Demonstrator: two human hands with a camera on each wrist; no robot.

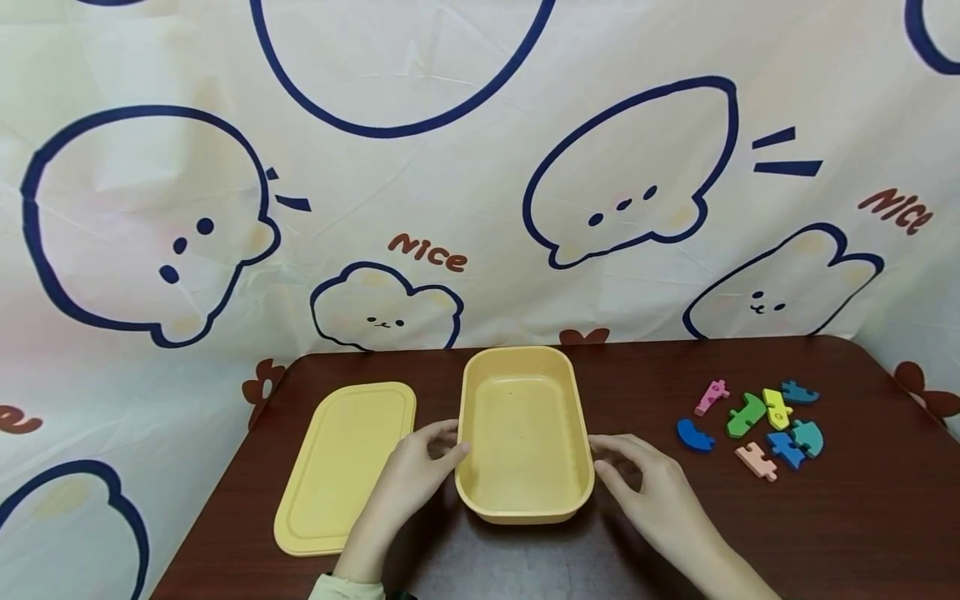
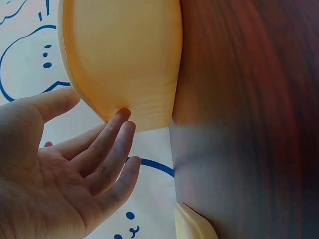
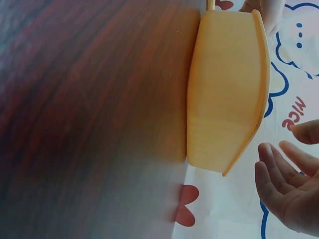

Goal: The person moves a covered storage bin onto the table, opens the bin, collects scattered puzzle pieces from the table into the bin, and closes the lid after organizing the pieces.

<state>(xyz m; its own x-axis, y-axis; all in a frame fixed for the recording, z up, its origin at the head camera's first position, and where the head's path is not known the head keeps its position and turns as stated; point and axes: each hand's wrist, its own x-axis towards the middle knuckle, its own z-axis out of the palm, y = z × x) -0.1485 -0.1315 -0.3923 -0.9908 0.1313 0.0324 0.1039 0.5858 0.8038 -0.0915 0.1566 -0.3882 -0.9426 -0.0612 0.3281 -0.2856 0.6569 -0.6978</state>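
Observation:
A yellow rectangular box (image 1: 525, 433) without its lid stands upright on the table, with nothing inside. At its left side is my left hand (image 1: 418, 467); the thumb tip is right at the rim and the relaxed fingers touch the outer wall, as the left wrist view shows. My right hand (image 1: 651, 492) is beside the box's right wall, fingers loosely bent and holding nothing. In the right wrist view a gap shows between the right fingertips (image 3: 264, 149) and the box (image 3: 224, 94). The flat yellow lid (image 1: 348, 467) lies left of the box, partly behind my left forearm.
Several colourful puzzle pieces lie at the right of the dark brown table (image 1: 847, 533), among them a green piece (image 1: 746, 415), a pink piece (image 1: 711, 397) and a blue curved piece (image 1: 694, 436). A printed cloth (image 1: 495, 208) hangs behind the table.

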